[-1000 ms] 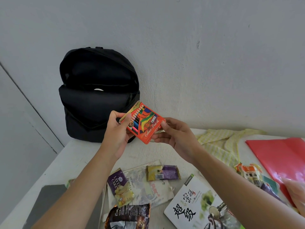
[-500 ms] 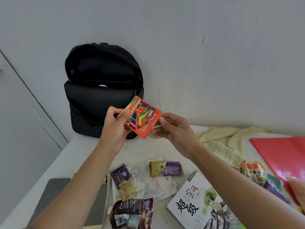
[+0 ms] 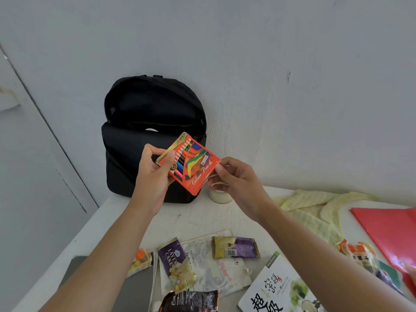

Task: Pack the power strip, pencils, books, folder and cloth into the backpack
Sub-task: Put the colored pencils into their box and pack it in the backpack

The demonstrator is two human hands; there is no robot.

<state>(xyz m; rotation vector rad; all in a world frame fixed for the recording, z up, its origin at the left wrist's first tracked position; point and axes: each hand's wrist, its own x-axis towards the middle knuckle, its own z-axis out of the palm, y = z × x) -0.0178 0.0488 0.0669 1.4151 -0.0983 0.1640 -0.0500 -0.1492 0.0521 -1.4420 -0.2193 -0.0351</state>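
— Hands?
— The left hand grips the pencil box at its left end and the right hand pinches its right corner, as before.
— And the box?
— Held above the bench, it now overlaps the right side of the open backpack, closer than a second ago. The cloth, folder and book lie unmoved.

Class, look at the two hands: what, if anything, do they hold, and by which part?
Both hold the pencil box: the left hand pinches its left end, and the right hand pinches its right corner.
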